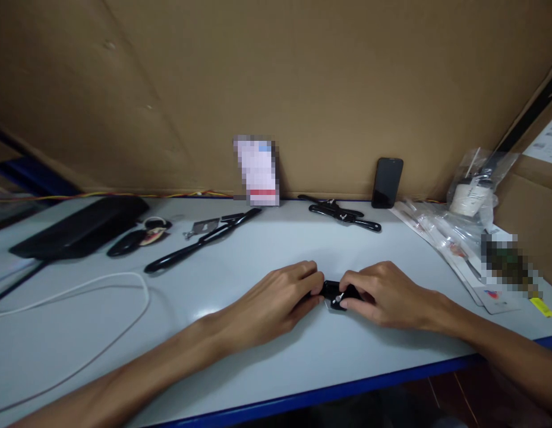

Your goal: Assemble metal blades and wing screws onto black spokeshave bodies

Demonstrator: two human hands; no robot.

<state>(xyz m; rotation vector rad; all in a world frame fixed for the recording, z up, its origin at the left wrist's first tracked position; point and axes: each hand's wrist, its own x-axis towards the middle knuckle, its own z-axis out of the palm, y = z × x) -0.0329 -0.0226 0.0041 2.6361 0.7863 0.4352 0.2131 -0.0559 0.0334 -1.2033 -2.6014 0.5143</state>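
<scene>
A black spokeshave [331, 289] is held between my two hands, close above or on the table near its front edge. My left hand [294, 292] is closed around its left end, hiding that handle. My right hand [387, 295] pinches the right part, thumb and fingertips beside a small silver screw [339, 299] on the body. A bit of thin metal edge shows under the body. Farther left lies a black spokeshave frame [199, 242], with a loose metal blade [205, 226] and small screws [188, 235] beside it. Two more spokeshaves [344, 217] lie crossed or overlapping at the back.
A dark phone [387, 182] leans on the cardboard wall [302, 89]; a blurred-out upright item [260, 172] stands left of it. Plastic packaging [454, 249] and a bagged white cup [470, 198] are right. A black case [82, 229], keys [154, 230] and white cable [142, 285] are left.
</scene>
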